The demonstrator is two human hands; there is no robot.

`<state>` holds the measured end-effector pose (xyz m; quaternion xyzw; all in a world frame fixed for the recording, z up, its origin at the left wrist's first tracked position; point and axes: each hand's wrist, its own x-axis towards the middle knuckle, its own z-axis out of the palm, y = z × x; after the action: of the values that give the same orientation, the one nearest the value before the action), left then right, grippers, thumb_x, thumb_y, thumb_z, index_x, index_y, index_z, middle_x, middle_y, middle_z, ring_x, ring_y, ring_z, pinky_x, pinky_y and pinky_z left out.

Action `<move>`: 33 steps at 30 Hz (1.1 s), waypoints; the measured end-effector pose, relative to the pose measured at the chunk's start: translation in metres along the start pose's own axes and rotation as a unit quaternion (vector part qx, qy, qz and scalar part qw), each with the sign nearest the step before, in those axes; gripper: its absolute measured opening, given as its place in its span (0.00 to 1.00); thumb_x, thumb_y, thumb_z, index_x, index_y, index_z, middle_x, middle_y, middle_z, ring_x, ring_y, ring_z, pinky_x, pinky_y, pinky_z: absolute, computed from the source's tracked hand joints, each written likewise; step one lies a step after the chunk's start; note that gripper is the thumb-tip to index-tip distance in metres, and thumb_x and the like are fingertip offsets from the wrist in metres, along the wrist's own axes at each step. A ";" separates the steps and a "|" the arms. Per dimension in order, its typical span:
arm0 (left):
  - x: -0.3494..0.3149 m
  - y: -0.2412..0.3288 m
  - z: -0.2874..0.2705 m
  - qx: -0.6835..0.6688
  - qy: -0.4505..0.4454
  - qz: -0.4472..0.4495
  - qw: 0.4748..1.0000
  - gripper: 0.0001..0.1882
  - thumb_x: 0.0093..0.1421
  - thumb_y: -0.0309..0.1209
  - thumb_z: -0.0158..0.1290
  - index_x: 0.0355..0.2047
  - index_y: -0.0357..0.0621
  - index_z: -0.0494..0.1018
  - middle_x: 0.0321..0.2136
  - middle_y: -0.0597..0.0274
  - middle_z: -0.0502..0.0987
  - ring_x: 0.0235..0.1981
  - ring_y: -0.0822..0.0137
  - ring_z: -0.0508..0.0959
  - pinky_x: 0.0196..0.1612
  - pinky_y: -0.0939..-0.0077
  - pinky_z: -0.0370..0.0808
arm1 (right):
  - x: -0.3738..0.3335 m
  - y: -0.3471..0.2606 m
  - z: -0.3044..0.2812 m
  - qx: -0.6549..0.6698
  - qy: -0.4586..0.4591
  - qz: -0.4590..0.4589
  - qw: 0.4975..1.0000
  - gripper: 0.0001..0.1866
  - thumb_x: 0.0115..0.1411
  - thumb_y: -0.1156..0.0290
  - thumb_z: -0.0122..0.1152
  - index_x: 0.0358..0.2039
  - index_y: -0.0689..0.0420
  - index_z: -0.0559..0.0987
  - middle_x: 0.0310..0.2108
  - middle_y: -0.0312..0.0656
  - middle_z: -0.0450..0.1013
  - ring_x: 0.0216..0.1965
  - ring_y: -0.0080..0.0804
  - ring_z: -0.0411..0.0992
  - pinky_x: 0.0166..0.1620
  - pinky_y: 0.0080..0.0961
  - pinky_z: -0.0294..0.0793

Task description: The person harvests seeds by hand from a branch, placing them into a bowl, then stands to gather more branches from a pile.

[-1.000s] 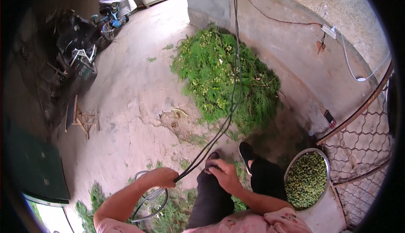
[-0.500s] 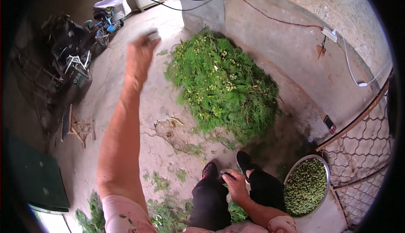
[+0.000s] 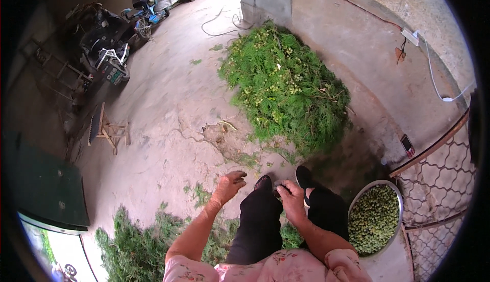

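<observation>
The left hand (image 3: pixel 229 184) hangs in the lower middle of the frame, just left of the person's dark trouser leg (image 3: pixel 260 226), with its fingers loosely curled and nothing visible inside them. The right hand (image 3: pixel 292 200) sits just to its right, between the two knees, with the fingers closed on a small dark thing (image 3: pixel 277 188) that is too small to make out. The two hands are near each other but apart, with the left knee between them.

The big heap of green sprigs (image 3: pixel 288 85) lies on the concrete floor (image 3: pixel 168 113) in the upper middle of the frame, well beyond both hands and past the black shoes (image 3: pixel 304 177). It is a loose, feathery mound, bright green, with pale yellowish bits dotted through it; its near edge thins out into scattered scraps toward the shoes. A second patch of the same greenery (image 3: pixel 138 241) spreads along the lower left, beside the left forearm.

At the lower right, close to the right elbow, stands a round metal bowl (image 3: pixel 393 190) filled with small pale green buds (image 3: pixel 375 218). A wire mesh fence (image 3: pixel 439 180) runs behind it at the right edge. A small wooden stool (image 3: pixel 107 129) stands at the middle left, and parked scooters (image 3: pixel 109 42) fill the upper left corner.
</observation>
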<state>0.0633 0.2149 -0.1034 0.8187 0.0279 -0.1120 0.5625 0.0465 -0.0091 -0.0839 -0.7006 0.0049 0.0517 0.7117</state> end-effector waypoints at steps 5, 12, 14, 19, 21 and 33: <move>-0.045 -0.001 0.012 0.031 0.030 -0.011 0.999 0.15 0.50 0.24 0.52 0.40 0.37 0.70 0.36 0.54 0.74 0.36 0.66 0.75 0.39 0.76 0.71 | -0.001 0.004 -0.004 0.016 0.005 -0.051 0.999 0.07 0.53 0.78 0.51 0.33 0.64 0.73 0.25 0.33 0.70 0.27 0.17 0.66 0.33 0.15 0.66; -0.089 -0.022 0.022 0.051 0.046 -0.047 0.997 0.14 0.49 0.26 0.53 0.38 0.38 0.72 0.34 0.52 0.75 0.35 0.63 0.76 0.38 0.75 0.72 | 0.008 -0.031 -0.027 0.093 0.035 -0.032 0.995 0.05 0.54 0.80 0.49 0.31 0.64 0.73 0.23 0.33 0.69 0.23 0.17 0.66 0.28 0.14 0.66; -0.103 -0.034 0.022 0.040 0.045 -0.058 0.997 0.15 0.48 0.27 0.53 0.38 0.38 0.72 0.33 0.52 0.75 0.35 0.63 0.76 0.37 0.75 0.72 | 0.017 -0.036 -0.047 -0.011 0.022 -0.090 0.996 0.06 0.52 0.80 0.51 0.32 0.63 0.73 0.23 0.34 0.69 0.24 0.19 0.67 0.29 0.16 0.67; -0.144 -0.091 0.018 0.161 0.053 -0.052 0.984 0.15 0.48 0.32 0.52 0.37 0.40 0.73 0.32 0.52 0.76 0.31 0.62 0.76 0.36 0.74 0.71 | 0.033 -0.045 -0.109 -0.230 0.037 -0.167 0.958 0.07 0.48 0.78 0.54 0.30 0.63 0.74 0.27 0.43 0.71 0.28 0.34 0.71 0.33 0.25 0.69; -0.165 -0.118 0.018 0.178 0.043 -0.101 0.978 0.16 0.47 0.35 0.53 0.36 0.42 0.73 0.32 0.52 0.75 0.33 0.59 0.76 0.37 0.71 0.72 | 0.038 -0.042 -0.135 -0.294 0.047 -0.191 0.935 0.07 0.48 0.77 0.54 0.30 0.62 0.74 0.28 0.45 0.71 0.29 0.38 0.71 0.33 0.27 0.69; -0.330 -0.276 0.082 0.295 -0.004 -0.146 0.944 0.14 0.45 0.37 0.48 0.29 0.43 0.75 0.28 0.48 0.74 0.31 0.51 0.74 0.35 0.61 0.71 | 0.021 -0.046 -0.133 -0.424 -0.040 -0.075 0.902 0.10 0.48 0.74 0.54 0.33 0.60 0.73 0.29 0.47 0.71 0.28 0.35 0.71 0.34 0.28 0.68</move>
<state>-0.3175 0.2659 -0.3130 0.9344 0.1102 -0.1995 0.2738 0.0801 -0.1413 -0.0424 -0.9319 -0.0983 0.0233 0.3485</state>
